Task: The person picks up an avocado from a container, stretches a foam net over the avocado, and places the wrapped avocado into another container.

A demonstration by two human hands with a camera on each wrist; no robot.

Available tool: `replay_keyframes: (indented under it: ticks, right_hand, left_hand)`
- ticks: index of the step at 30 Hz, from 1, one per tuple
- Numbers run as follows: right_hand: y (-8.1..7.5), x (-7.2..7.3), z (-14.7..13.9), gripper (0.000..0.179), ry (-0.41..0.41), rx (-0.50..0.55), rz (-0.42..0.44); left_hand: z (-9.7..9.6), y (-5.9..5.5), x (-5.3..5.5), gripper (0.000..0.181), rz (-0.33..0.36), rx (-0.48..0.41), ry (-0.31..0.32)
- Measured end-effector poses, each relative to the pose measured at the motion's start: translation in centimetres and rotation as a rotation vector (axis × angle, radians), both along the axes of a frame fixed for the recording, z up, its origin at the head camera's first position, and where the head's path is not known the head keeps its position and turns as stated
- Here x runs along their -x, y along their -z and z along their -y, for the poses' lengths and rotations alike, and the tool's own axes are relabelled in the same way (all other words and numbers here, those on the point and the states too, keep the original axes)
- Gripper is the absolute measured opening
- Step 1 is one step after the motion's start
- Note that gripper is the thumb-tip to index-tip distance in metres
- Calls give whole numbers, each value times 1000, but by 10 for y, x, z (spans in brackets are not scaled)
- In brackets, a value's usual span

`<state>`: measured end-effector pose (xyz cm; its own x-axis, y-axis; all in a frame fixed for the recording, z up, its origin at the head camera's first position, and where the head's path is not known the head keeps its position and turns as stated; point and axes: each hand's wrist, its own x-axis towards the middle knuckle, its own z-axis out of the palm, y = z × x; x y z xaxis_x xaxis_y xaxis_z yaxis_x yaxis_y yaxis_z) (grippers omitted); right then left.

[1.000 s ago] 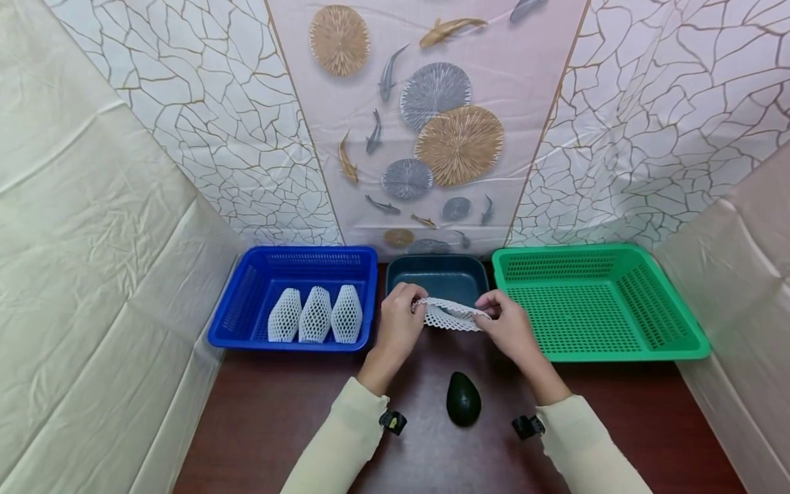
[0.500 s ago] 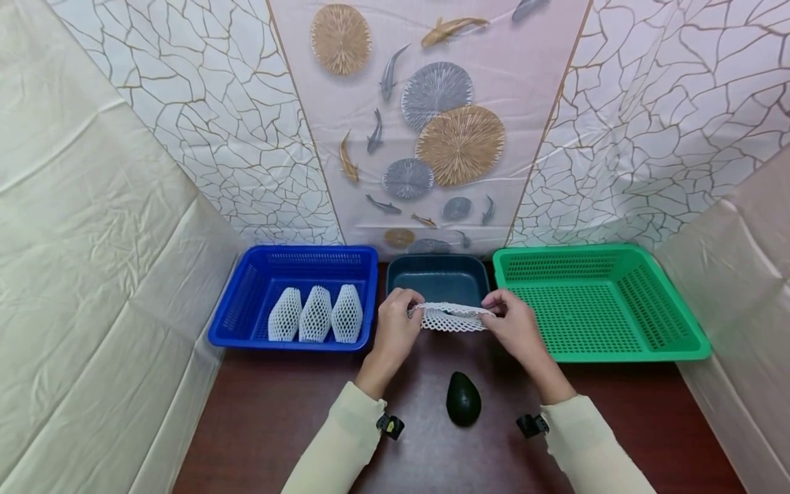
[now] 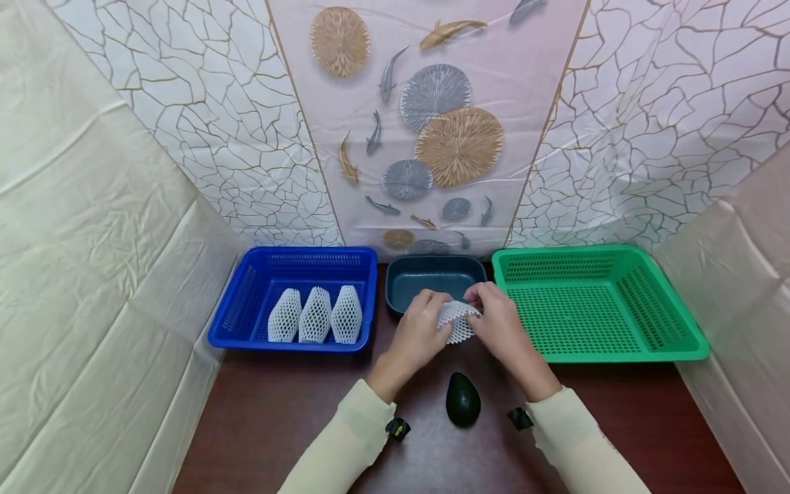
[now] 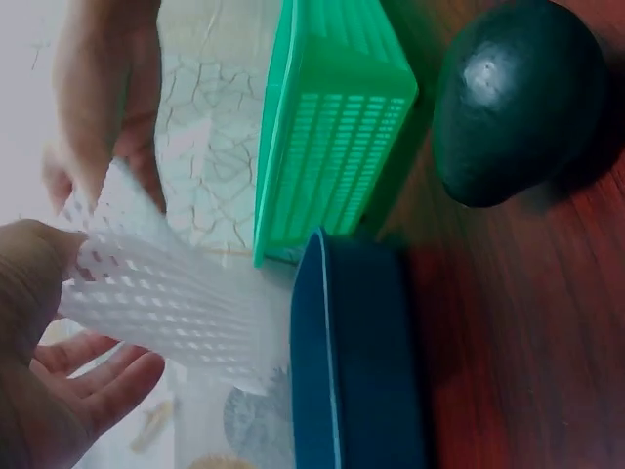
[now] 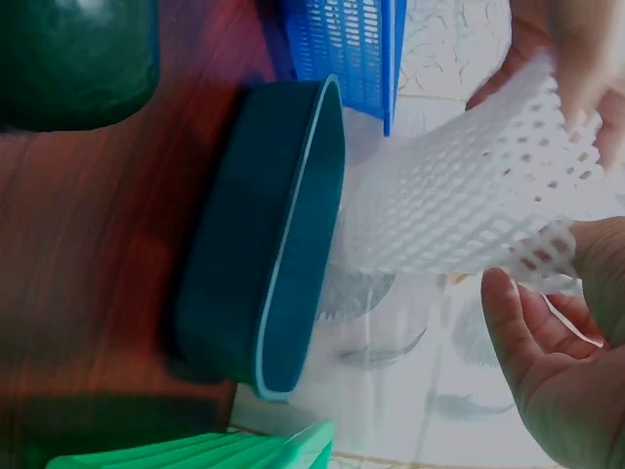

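Observation:
Between my two hands hangs a white foam net sleeve (image 3: 458, 321), held up over the near edge of the dark teal tray (image 3: 435, 276). My left hand (image 3: 422, 328) pinches its left side with thumb and fingers. On the opposite side my right hand (image 3: 501, 321) pinches the rim of the sleeve. The right wrist view shows the mesh (image 5: 469, 186) spread into a tube, its rim by the thumb. A dark green avocado (image 3: 463, 400) lies on the table just below the hands, touched by neither.
At the left stands a blue basket (image 3: 290, 346) with three upright net-wrapped pieces (image 3: 315, 315). A green basket (image 3: 601, 355) is at the right. The brown table (image 3: 278, 418) runs to a patterned cloth backdrop (image 3: 457, 206).
The sleeve was stretched wide and flat between the hands; now they are closer together, and its opening is rounder and faces more toward me. The avocado has stayed put.

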<state>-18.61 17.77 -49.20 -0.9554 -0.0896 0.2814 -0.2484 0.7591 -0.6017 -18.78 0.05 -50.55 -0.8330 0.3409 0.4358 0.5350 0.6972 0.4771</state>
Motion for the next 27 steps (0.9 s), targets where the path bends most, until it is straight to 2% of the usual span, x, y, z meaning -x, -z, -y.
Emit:
replay_keyframes:
  ticks: [2,4,8,13,18,21,27]
  right_hand:
    - [-1,0,4,23,-21,-17,-27]
    - [-2,-1,8,23,-35,-12,-28]
    - [-5,-5,10,34,-23,52,70]
    - [-4,-8,5,47,12,145,244]
    - [5,-7,-4,32,-12,228,350]
    - [11,-6,-9,21,-4,260,336]
    - [19,-6,-19,12,89,224,197]
  left_hand:
    - [-4,-3,-1,23,-55,14,17]
    - [-8,-4,0,13,-101,-10,11]
    - [-11,-4,3,5,-145,-96,-47]
    - [-8,-4,8,7,-135,-209,-139]
    - [-1,-3,10,4,-83,-310,-157]
    - [5,0,11,6,-43,-338,-143]
    - [20,8,11,7,31,-377,-146]
